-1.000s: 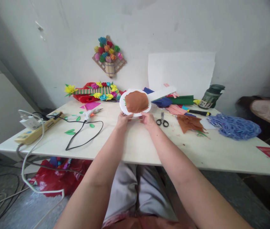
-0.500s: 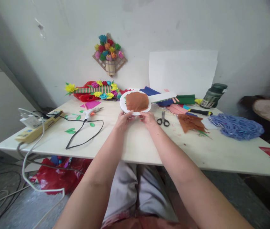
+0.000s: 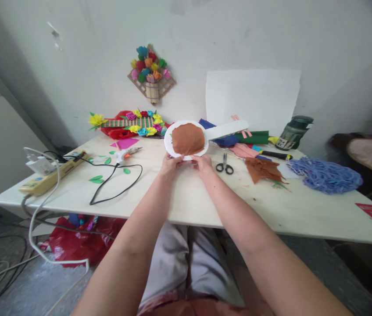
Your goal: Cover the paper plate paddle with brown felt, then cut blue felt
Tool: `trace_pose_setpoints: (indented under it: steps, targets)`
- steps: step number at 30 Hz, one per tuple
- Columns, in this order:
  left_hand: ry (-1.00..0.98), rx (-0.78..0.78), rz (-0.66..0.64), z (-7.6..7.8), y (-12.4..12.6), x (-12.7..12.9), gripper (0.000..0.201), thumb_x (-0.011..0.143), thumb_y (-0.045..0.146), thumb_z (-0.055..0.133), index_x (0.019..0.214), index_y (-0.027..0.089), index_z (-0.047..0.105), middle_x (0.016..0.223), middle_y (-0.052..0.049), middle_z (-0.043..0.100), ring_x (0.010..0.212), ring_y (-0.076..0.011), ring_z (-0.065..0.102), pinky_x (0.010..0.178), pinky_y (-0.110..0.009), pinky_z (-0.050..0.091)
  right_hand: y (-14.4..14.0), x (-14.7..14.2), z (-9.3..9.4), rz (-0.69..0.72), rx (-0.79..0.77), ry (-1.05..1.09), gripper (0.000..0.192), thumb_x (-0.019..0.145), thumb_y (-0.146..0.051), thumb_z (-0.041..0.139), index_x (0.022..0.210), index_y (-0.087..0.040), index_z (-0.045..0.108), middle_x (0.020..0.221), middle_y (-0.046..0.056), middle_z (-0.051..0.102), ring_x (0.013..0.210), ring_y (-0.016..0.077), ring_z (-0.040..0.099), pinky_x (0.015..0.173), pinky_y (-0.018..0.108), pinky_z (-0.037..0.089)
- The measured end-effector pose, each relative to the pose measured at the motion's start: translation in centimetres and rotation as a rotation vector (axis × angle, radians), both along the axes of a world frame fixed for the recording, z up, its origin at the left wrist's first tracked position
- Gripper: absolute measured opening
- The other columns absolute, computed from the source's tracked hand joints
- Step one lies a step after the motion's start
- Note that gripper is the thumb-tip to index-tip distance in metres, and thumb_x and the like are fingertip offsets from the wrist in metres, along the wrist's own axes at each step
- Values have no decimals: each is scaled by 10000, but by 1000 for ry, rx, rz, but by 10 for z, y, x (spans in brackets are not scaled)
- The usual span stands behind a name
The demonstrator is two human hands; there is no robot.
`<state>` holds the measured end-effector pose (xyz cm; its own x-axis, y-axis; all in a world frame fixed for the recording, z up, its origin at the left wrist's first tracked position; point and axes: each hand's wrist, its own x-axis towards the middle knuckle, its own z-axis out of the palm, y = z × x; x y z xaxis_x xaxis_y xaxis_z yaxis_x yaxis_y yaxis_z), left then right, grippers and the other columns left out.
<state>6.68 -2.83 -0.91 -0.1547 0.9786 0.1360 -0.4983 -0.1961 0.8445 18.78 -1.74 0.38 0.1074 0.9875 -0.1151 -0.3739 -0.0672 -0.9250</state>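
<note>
Both hands pinch the near rim of a white disc (image 3: 169, 147) with a brown patch (image 3: 187, 138) on it, held tilted up over the bench (image 3: 189, 197) middle: left hand (image 3: 170, 164) and right hand (image 3: 202, 164), each grip clamped on it (fingertips nearly meeting). Scissors (image 3: 224, 166) lie just right; a glue gun (image 3: 126, 154) lies to the left
</note>
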Motion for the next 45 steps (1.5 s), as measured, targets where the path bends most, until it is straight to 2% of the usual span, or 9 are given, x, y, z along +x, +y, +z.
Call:
trace_pose_setpoints:
  steps: [4,11,27,37,41,45]
  targets:
    - [13,-12,6,0,0,0,512,472,100,788,930,153,566,806,-15,641,620,-134,617,571,-262,508,1,1,-2,17,10,-2,115,643,-57,633,684,-132,556,537,-21,609,410,79,536,302,157,352]
    - [6,-3,6,-1,2,-4,521,455,100,791,919,156,560,780,-9,642,612,-137,616,544,-248,501,5,10,-5,164,51,76,59,680,-99,569,737,-113,582,586,10,645,457,104,581,316,173,387]
    - [37,-25,1,1,1,-4,570,480,97,775,1003,168,561,779,-12,640,599,-126,603,545,-242,484,0,4,0,36,-1,17,118,662,-65,638,682,-132,544,520,-13,605,406,86,544,281,153,337]
    - [42,-8,-29,1,1,-3,596,503,128,779,1045,171,535,754,-12,651,566,-130,619,533,-240,496,-1,1,-2,13,37,31,80,690,-80,626,669,-114,557,527,-12,601,413,76,535,290,154,342]
    - [72,36,-35,-3,2,1,553,546,215,794,1036,162,543,817,-46,663,568,-136,633,546,-245,504,-1,-1,-3,26,73,43,62,683,-74,622,691,-111,573,554,-23,610,416,68,533,305,156,358]
    - [90,68,4,-8,5,3,573,525,231,807,1038,160,563,902,-54,661,610,-141,637,555,-245,499,-1,-2,-5,45,87,23,81,659,-83,646,703,-113,584,595,-17,625,437,71,547,313,155,363]
